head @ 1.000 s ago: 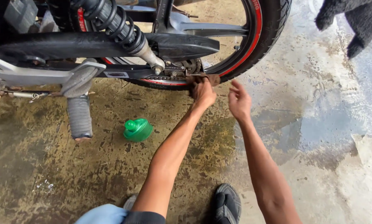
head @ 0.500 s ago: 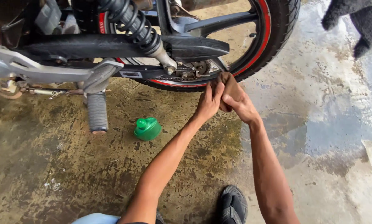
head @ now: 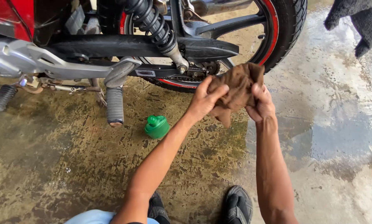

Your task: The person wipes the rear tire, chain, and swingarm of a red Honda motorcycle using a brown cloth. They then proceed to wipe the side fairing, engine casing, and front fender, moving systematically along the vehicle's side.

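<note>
Closest to me, my two dark rubber shoes (head: 237, 204) stand on the wet, stained concrete floor (head: 61, 166), and my bare forearms reach out over it. A little further out, a small green plastic bottle cap (head: 157, 126) lies on the floor just left of my left arm. Above it, my left hand (head: 205, 99) and my right hand (head: 261, 103) are both clamped on a crumpled brown cloth rag (head: 237, 89), bunched between them in the air, fingers curled into its folds. Just beyond the rag are the motorcycle's black rear wheel with a red rim stripe (head: 277, 37), its chain (head: 181, 77) and the black coil shock absorber (head: 152, 23). A ribbed black footpeg (head: 114, 105) hangs down to the left.
</note>
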